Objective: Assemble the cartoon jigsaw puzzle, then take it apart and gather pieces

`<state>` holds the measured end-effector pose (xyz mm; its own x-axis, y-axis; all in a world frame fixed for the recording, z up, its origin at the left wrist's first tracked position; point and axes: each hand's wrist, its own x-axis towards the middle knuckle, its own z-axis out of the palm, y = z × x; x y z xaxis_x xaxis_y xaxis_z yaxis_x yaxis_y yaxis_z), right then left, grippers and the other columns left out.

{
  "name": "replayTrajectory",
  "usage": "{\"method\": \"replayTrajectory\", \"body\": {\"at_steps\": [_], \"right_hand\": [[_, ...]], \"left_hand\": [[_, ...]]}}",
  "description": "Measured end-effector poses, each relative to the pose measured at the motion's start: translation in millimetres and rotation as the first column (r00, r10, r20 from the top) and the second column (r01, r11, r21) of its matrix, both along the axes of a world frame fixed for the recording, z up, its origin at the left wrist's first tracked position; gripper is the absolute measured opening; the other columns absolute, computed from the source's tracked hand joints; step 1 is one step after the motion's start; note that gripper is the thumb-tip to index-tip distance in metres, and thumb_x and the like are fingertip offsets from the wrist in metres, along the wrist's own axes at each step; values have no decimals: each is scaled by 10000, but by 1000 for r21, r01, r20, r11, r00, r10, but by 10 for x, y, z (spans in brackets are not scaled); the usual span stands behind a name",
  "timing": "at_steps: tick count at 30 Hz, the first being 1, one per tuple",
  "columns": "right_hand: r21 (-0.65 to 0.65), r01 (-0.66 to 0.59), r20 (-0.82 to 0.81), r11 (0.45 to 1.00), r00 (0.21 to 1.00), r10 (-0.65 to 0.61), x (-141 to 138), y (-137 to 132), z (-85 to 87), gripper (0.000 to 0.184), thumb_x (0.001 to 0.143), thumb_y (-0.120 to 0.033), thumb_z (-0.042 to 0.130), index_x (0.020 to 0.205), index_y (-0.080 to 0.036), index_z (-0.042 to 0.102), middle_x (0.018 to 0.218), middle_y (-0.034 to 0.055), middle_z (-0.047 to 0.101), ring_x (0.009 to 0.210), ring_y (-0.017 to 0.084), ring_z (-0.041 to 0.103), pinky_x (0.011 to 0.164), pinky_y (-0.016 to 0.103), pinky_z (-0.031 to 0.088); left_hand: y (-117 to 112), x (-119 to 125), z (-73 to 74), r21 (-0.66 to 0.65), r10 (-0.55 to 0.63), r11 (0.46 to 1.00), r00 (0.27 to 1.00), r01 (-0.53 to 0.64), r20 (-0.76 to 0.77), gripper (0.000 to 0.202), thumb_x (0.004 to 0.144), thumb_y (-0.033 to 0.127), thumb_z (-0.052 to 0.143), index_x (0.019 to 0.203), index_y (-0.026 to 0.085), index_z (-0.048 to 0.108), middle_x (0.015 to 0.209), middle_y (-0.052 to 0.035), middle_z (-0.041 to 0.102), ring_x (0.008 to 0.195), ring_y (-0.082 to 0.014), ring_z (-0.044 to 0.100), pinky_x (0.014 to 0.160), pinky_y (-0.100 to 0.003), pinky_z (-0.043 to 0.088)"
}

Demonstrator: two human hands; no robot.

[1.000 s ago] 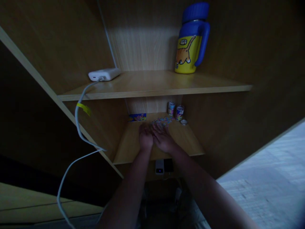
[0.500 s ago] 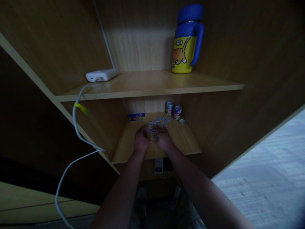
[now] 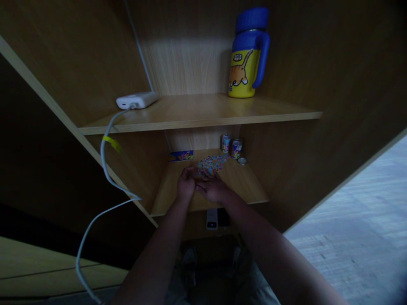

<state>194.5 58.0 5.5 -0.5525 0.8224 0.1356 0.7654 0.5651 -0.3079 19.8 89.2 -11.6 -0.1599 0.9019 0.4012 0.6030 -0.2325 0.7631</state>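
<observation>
Both my hands rest on the lower wooden shelf (image 3: 241,186), side by side. My left hand (image 3: 186,186) is curled, its fingers closed toward the shelf board. My right hand (image 3: 211,187) lies flatter, fingers stretched left toward the left hand's fingertips. Just beyond the fingertips lies a scatter of small colourful pieces (image 3: 212,162) on the shelf. The light is dim, and whether either hand holds a piece is not clear.
Two small printed cans (image 3: 231,146) and a small round lid (image 3: 242,160) stand at the back of the lower shelf, with a blue-yellow box (image 3: 182,156) at its left. On the upper shelf (image 3: 203,114) stand a blue-yellow jug (image 3: 247,55) and a white power bank (image 3: 136,101) with a hanging cable (image 3: 106,169).
Half a second ago both hands were lifted with colourful pieces between them. Now the hands are down on the shelf and the pieces lie just beyond the fingers.
</observation>
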Motion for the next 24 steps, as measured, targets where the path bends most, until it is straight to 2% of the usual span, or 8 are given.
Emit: {"method": "replayTrajectory", "body": {"at_steps": [3, 6, 10, 14, 16, 19, 21, 24], "right_hand": [[-13, 104, -16, 994, 994, -104, 8, -61, 31, 545, 1198, -558, 356, 1702, -420, 514, 1852, 33, 271, 1734, 374, 219, 1370, 756, 67], [-32, 257, -19, 966, 966, -257, 23, -111, 44, 609, 1194, -568, 320, 1751, -356, 446, 1850, 75, 280, 1731, 394, 219, 1360, 766, 55], [-78, 463, 23, 883, 886, -463, 84, -43, 34, 706, 1181, -552, 290, 1794, -206, 349, 1876, 156, 136, 1754, 396, 94, 1343, 788, 30], [-112, 584, 47, 804, 812, -582, 193, 185, -3, 763, 1161, -555, 270, 1812, -159, 270, 1885, 172, 66, 1756, 402, 62, 1344, 781, 31], [-110, 608, 36, 787, 793, -608, 242, 320, -27, 779, 1154, -566, 261, 1815, -155, 258, 1885, 187, 78, 1755, 406, 75, 1352, 758, 49], [-88, 625, 13, 776, 779, -626, 286, 513, -54, 806, 1149, -577, 260, 1814, -122, 243, 1882, 218, 95, 1751, 409, 104, 1360, 727, 70], [-68, 635, 2, 770, 772, -636, 294, 631, -62, 818, 1148, -579, 265, 1807, -95, 251, 1876, 234, 128, 1749, 408, 117, 1360, 707, 93], [-47, 653, -19, 756, 756, -654, 286, 796, -68, 839, 1147, -618, 263, 1785, -75, 311, 1851, 261, 225, 1739, 415, 158, 1356, 682, 118]], "left_hand": [[106, 107, 46, -10, -53, 999, 998, 53, -31, 301, 1153, 377, 645, 1364, 177, 721, 1366, -125, 759, 1236, -273, 748, 1106, -511, 612], [290, 225, 142, -16, -132, 991, 984, 131, -122, 334, 1127, 397, 693, 1384, 184, 715, 1439, -134, 715, 1307, -302, 706, 1144, -557, 586], [567, 420, 247, -50, -274, 961, 920, 271, -279, 378, 1100, 401, 736, 1422, 207, 703, 1537, -141, 648, 1367, -328, 657, 1162, -586, 569], [690, 544, 219, -136, -382, 924, 832, 358, -403, 411, 1096, 407, 740, 1458, 219, 693, 1604, -143, 606, 1431, -344, 617, 1214, -620, 522], [680, 541, 169, -178, -376, 927, 813, 331, -446, 440, 1104, 399, 714, 1509, 233, 671, 1679, -144, 557, 1541, -368, 532, 1304, -667, 394], [608, 482, 91, -232, -313, 946, 814, 225, -489, 482, 1124, 398, 602, 1597, 304, 619, 1785, -129, 455, 1679, -368, 362, 1379, -683, 183], [533, 442, 44, -255, -264, 955, 822, 151, -505, 525, 1122, 429, 537, 1635, 326, 588, 1815, -127, 404, 1707, -364, 310, 1384, -677, 133], [418, 420, -18, -260, -203, 963, 834, 74, -514, 581, 1114, 465, 500, 1662, 281, 563, 1828, -159, 365, 1713, -385, 291, 1380, -685, 123]]}}
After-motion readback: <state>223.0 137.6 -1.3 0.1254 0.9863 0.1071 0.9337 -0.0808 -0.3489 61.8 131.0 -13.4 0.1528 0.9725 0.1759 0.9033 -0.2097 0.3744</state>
